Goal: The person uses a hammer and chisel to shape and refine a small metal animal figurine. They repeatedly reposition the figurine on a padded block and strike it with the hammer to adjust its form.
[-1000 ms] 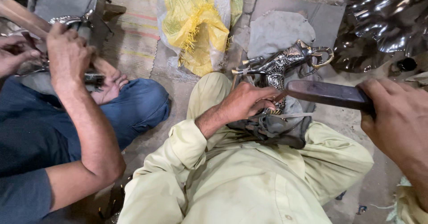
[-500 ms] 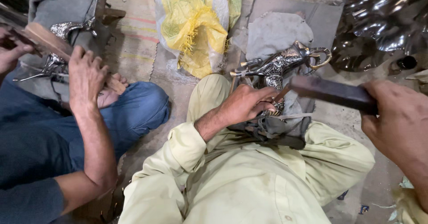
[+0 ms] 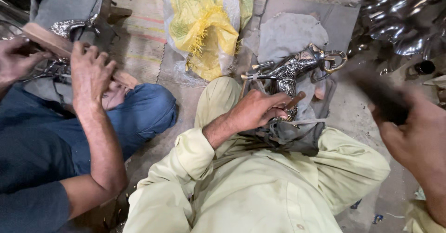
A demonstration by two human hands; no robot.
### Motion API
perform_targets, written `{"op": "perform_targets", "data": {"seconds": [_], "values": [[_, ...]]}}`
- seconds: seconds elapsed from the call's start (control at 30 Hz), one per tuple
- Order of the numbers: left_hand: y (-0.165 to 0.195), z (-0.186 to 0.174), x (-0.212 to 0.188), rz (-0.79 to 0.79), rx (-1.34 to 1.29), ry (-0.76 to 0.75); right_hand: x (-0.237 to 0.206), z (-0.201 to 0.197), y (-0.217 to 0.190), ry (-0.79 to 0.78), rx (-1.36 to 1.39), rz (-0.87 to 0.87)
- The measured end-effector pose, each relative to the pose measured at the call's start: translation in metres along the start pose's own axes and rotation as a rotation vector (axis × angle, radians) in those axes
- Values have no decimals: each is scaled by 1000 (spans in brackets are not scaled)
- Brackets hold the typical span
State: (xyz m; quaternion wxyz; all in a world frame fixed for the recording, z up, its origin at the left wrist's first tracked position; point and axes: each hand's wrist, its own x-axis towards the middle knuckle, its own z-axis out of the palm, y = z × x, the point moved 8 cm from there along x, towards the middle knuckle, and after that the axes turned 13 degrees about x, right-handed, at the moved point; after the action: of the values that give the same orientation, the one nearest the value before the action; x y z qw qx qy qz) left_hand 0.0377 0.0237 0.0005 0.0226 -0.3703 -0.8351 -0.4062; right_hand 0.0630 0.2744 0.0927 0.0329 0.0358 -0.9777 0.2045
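A person in pale yellow clothes sits on the floor, seen from above. Their left hand (image 3: 253, 110) is closed around a small rod (image 3: 294, 100), its tip pressed against a shiny metal figurine (image 3: 297, 66) lying on a grey cloth (image 3: 288, 33) between the knees. Their right hand (image 3: 413, 131) grips a dark, motion-blurred hammer (image 3: 376, 91), raised to the right of the figurine. A co-worker's hands (image 3: 88, 73) work on another metal piece at left.

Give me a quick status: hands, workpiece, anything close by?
Left hand holds punch on silver figurine. Right hand swings blurred mallet. Co-worker's hand alongside.
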Motion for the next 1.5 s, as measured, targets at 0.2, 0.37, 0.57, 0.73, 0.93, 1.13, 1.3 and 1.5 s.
{"op": "perform_targets", "data": {"seconds": [0.2, 0.37, 0.57, 0.73, 0.93, 1.13, 1.3, 1.5], "values": [[4, -21, 1, 43, -6, 209, 5, 26, 13, -280, -311, 10], [-26, -21, 22, -156, -139, 87, 3, 49, 46, -486, -93, 323], [-20, -8, 37, 9, -32, -48, 2, 48, 51, -175, 153, 84], [-20, -6, 33, 14, -26, -40, -1, 18, 38, 144, 110, -121], [-21, -3, 31, -20, 42, -38, 14, -9, 8, 121, 40, 4], [-15, -2, 29, 47, 45, -3, 20, -11, -10, 39, 0, 14], [-16, 2, 26, -20, 84, -60, 18, 1, -12, 26, -242, -200], [-5, -3, 23, 61, 11, -1, 14, 1, 7, 40, -57, -79]]}}
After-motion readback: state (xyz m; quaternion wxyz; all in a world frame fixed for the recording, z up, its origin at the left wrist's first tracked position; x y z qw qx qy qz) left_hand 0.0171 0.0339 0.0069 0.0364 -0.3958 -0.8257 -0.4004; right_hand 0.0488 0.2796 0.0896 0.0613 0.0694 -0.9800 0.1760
